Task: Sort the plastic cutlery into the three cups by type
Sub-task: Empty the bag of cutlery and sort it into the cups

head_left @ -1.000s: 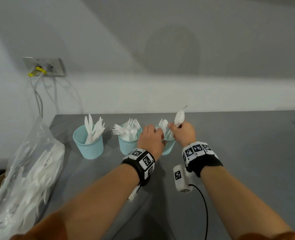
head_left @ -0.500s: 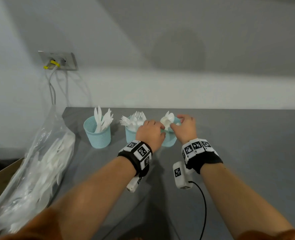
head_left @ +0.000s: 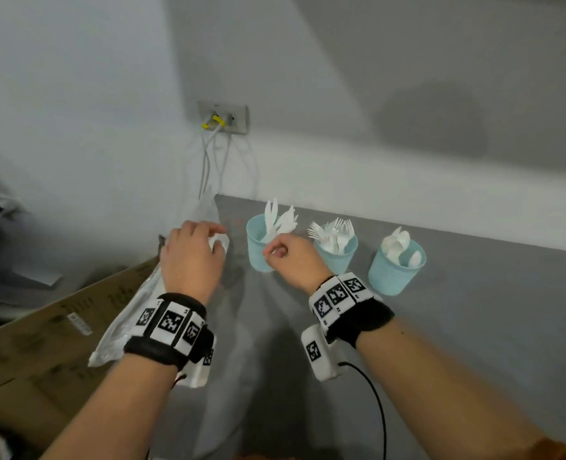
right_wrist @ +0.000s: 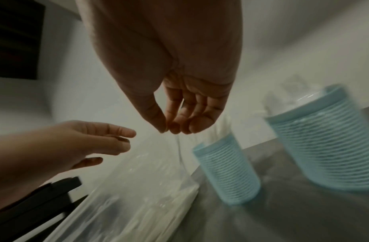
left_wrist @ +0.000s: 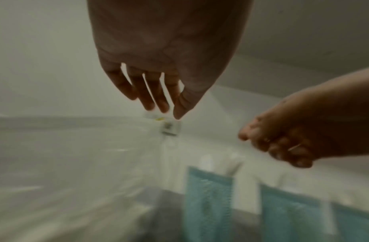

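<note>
Grey table [head_left: 474,327] w/ wall behind. Clear bag [head_left: 135,303] of cutlery at table's left edge. I see three blue cups [head_left: 396,272] in row: knives, forks, spoons. L hand [head_left: 190,257] over bag, fingers relaxed, empty. R hand [head_left: 295,257] loosely curled, empty, near knife cup.

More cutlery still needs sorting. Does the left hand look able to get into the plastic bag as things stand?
Probably yes. The left hand hovers right over the top of the plastic bag, fingers relaxed and holding nothing, with nothing between them. The right hand sits beside it, clear of the path.
</note>
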{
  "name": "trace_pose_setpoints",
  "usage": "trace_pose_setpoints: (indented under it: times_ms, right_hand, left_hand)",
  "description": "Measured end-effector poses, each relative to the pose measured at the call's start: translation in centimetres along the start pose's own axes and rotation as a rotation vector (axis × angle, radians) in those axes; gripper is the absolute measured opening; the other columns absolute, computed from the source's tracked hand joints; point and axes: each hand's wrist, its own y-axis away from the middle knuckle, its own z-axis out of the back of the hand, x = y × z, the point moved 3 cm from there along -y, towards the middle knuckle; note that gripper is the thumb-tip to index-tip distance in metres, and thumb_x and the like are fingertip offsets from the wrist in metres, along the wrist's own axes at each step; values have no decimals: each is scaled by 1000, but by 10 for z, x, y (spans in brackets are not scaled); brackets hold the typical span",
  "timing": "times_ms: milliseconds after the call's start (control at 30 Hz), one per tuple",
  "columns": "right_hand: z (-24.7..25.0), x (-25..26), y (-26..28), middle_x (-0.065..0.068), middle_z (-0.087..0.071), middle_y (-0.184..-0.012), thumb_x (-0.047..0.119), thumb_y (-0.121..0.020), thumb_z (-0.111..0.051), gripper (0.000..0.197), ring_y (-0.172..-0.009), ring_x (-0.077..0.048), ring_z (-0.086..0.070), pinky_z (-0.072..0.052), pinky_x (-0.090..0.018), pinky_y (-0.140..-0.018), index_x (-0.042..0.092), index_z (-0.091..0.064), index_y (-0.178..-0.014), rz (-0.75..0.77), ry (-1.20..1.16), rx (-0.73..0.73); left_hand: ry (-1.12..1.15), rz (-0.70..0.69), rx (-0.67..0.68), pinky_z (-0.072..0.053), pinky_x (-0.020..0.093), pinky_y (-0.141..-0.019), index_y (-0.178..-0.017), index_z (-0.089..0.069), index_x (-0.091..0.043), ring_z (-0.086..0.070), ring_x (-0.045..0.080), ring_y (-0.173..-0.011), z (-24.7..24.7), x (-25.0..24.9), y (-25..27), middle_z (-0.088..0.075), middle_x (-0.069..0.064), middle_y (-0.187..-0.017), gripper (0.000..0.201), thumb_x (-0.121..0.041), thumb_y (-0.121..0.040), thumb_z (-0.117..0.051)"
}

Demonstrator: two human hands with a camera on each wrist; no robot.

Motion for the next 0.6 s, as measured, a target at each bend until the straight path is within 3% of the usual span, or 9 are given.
trace_pose_setpoints:
  times_ms: [100, 200, 300, 400, 467, 533, 600]
  right_hand:
    - [-32, 25, -8, 10, -54, -75, 11, -86, -58, 14, -74, -10, -54, -45, -25, -77, 12, -68, -95, 93, 53, 99]
    - [-58, 45, -16, -3, -57, -109, 11, -85, -60, 23, -104, -17, -55, -42, -30, -98, 14, -65, -108, 197, 147, 155]
    - [-74, 64, -20, -3, -44, -133, 7, -83, -59, 46, -124, -22, -43, -36, -36, -107, 20, -55, -126, 322, 201, 180]
    - [-83, 75, -19, 4, -36, -142, 7, -82, -58, 52, -127, -23, -36, -40, -36, -102, 28, -53, -129, 415, 267, 198]
    - [-86, 77, -15, 4, -43, -136, 17, -86, -60, 33, -124, -22, -37, -41, -38, -100, 24, -60, -118, 422, 326, 215]
    - [-81, 75, -7, 2, -54, -108, 27, -90, -60, 19, -112, -22, -44, -41, -38, -96, 16, -67, -105, 417, 292, 205]
    - [-69, 68, 3, 4, -50, -85, 29, -91, -59, 21, -96, -19, -49, -41, -34, -87, 13, -71, -97, 410, 207, 125]
  left_hand:
    - [-92, 192, 27, -44, 49, -85, -124, -54, -15, -49, 38, -110, 12, 43, 6, -53, 17, -122, 42, -18, -83, -64]
    - [-11, 307, 208, -47, 48, -88, -136, -44, -14, -55, 37, -111, 9, 75, 12, -57, 16, -124, 46, -11, -90, -53]
    - [-69, 253, 246, -49, 45, -83, -128, -54, -19, -57, 35, -104, 19, 86, 20, -60, 14, -114, 44, -4, -87, -47]
    - [-103, 219, 229, -49, 45, -79, -111, -65, -26, -55, 32, -95, 38, 88, 27, -57, 8, -98, 45, 2, -80, -46]
    - [-107, 187, 203, -44, 40, -71, -94, -68, -32, -54, 29, -86, 52, 90, 31, -52, 2, -85, 45, 4, -78, -47]
    - [-104, 139, 189, -37, 35, -67, -86, -69, -37, -53, 26, -80, 65, 93, 33, -48, -4, -77, 46, 4, -79, -49]
    - [-75, 77, 177, -41, 37, -70, -90, -69, -40, -55, 25, -81, 77, 95, 33, -51, -8, -78, 41, -2, -85, -54]
